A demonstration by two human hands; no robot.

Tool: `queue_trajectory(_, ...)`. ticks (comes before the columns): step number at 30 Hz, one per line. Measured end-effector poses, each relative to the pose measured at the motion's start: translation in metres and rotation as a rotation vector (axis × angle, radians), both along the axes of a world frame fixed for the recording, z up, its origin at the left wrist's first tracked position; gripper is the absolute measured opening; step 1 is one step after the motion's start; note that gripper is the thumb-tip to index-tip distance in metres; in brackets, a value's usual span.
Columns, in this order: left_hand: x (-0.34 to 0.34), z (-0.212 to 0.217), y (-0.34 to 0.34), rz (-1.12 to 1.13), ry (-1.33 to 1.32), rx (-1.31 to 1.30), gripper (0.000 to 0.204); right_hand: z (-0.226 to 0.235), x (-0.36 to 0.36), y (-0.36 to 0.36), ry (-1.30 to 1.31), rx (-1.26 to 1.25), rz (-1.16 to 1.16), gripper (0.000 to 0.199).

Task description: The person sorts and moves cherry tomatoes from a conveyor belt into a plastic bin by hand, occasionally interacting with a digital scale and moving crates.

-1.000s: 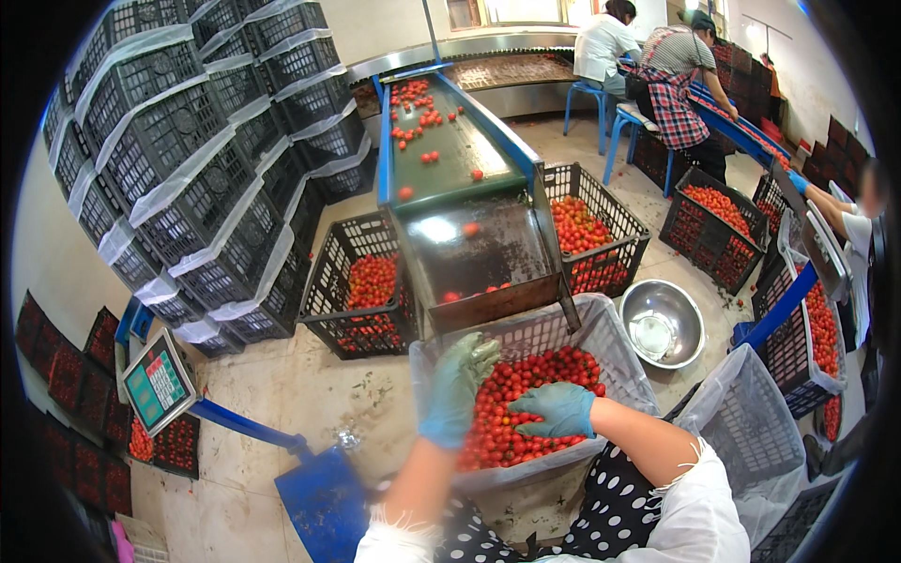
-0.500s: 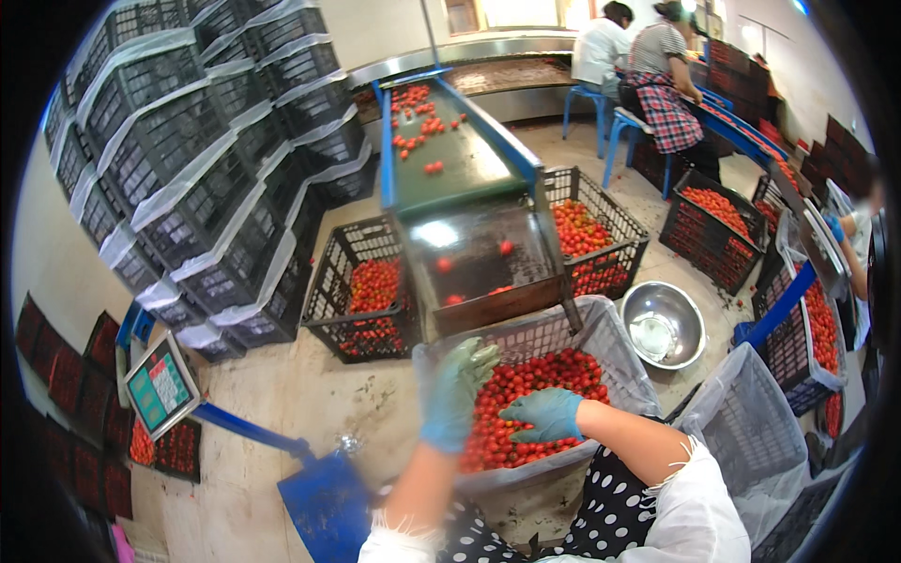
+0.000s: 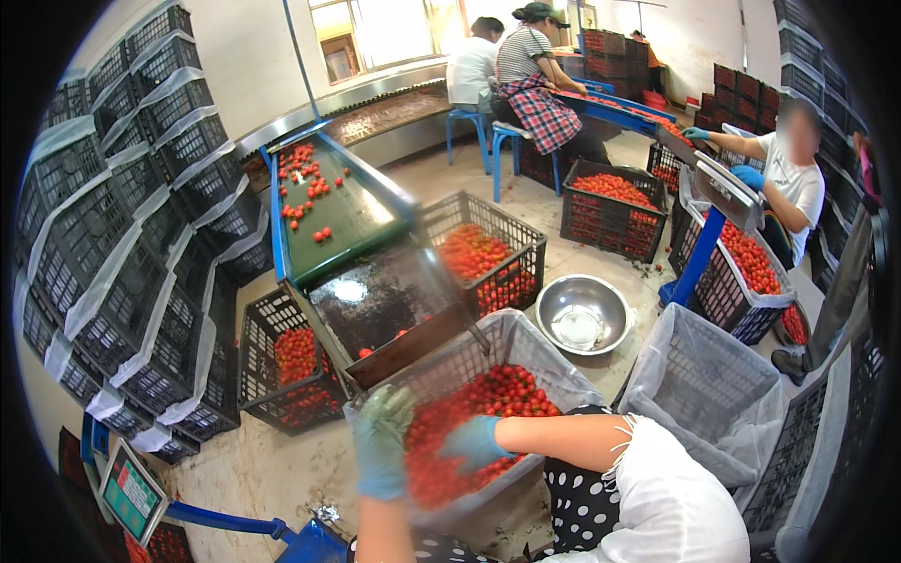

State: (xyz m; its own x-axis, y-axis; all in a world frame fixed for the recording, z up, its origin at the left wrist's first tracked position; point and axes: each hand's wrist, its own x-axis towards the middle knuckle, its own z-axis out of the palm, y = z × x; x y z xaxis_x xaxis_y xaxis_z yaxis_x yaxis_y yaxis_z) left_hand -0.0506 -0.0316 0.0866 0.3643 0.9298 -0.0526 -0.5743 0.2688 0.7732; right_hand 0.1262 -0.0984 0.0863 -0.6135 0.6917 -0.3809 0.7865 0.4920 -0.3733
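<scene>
A black crate lined with translucent plastic [image 3: 560, 377] stands before me, partly filled with red cherry tomatoes [image 3: 516, 389]. My left hand [image 3: 383, 441], in a blue glove with a pale greenish covering over the fingers, is raised at the crate's left side. Its fingers extend upward, with nothing visible in them. My right hand [image 3: 479, 441], gloved in blue, reaches across into the tomatoes. Motion blurs its fingertips, and I cannot see whether they grip any. Above the far side hangs the conveyor's dark metal chute [image 3: 385, 314], with a few tomatoes near its lip.
A green conveyor belt [image 3: 343, 211] carries scattered tomatoes. Tomato crates [image 3: 284, 399] flank it. A steel bowl [image 3: 584, 314] and an empty lined crate [image 3: 709, 375] stand to the right. Stacked crates [image 3: 131, 253] and a scale [image 3: 134, 493] are left. People [image 3: 793, 178] work beyond.
The view has swung right, so the scene sits further left. My right hand has moved deeper among the tomatoes. My left hand now points more upward near the crate's left side.
</scene>
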Motion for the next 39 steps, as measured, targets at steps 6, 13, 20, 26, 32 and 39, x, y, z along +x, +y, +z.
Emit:
queue_trajectory(6,0.002,0.005,-0.003,-0.029,0.055,-0.022,0.041,-0.001,-0.001,-0.005,0.048,0.039,-0.01,0.043)
queue_trajectory(13,0.003,0.009,-0.007,-0.001,0.088,-0.009,0.045,-0.014,-0.006,0.001,-0.002,-0.002,0.034,0.044)
queue_trajectory(20,0.0,0.008,-0.006,-0.044,0.093,0.007,0.048,-0.026,-0.011,-0.002,0.048,0.061,0.044,0.033)
queue_trajectory(26,-0.002,-0.003,0.001,-0.054,0.02,0.04,0.041,-0.03,-0.014,-0.002,0.052,0.084,0.051,0.034)
queue_trajectory(32,0.0,-0.003,0.001,-0.032,0.051,0.015,0.04,-0.031,-0.016,-0.001,0.028,0.055,0.048,0.035)
queue_trajectory(39,0.002,0.006,-0.008,-0.05,0.114,0.066,0.046,-0.019,-0.02,0.001,-0.088,-0.066,0.076,0.045)
